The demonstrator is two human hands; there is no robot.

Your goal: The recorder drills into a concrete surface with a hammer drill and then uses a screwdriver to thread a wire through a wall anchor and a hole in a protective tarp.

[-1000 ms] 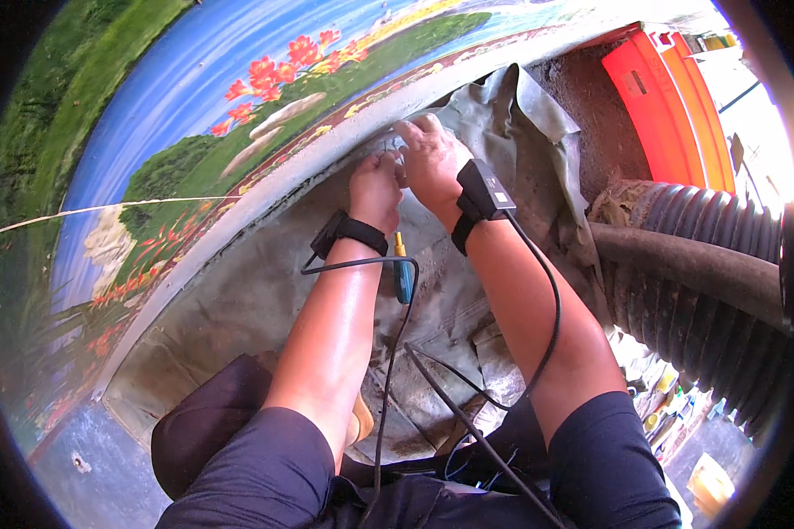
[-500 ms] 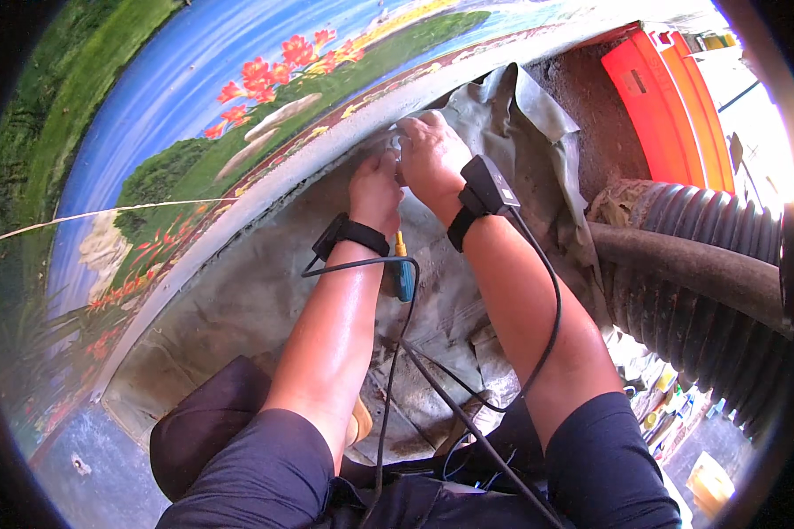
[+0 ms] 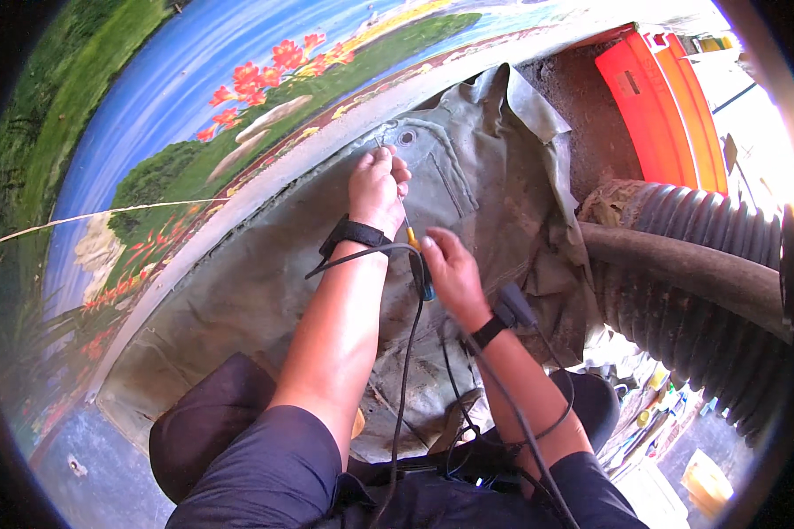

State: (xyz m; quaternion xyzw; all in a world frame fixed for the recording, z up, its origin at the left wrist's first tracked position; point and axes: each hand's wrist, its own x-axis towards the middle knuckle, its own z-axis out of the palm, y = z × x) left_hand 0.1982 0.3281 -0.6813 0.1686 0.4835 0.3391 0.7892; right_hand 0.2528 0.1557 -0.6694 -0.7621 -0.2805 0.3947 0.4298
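Observation:
My left hand [image 3: 380, 189] is closed near the upper edge of a grey-green tarp, its fingertips pinched together. A thin metal shaft runs through its grip down to a screwdriver-like tool with a yellow-and-blue handle [image 3: 429, 290]. A thin tip or wire shows above the fingers. My right hand [image 3: 454, 275] is beside the handle, thumb near its yellow part. Motion blur and the bent fingers hide whether it grips the tool. Just above the left hand, the tarp [image 3: 503, 203] has a round metal eyelet [image 3: 406, 137] in a reinforced patch.
A painted panel [image 3: 185, 167] with flowers and sky curves along the tarp's upper left. At right are an orange-red crate [image 3: 657, 115], ribbed black hoses [image 3: 697, 322] and a thick smooth pipe [image 3: 679, 264]. Cables [image 3: 401, 379] hang from both wrists across my forearms.
My right hand has left the upper tarp edge and come down beside the tool's handle, uncovering the eyelet. The handle has swung slightly right. My left hand stays nearly in place.

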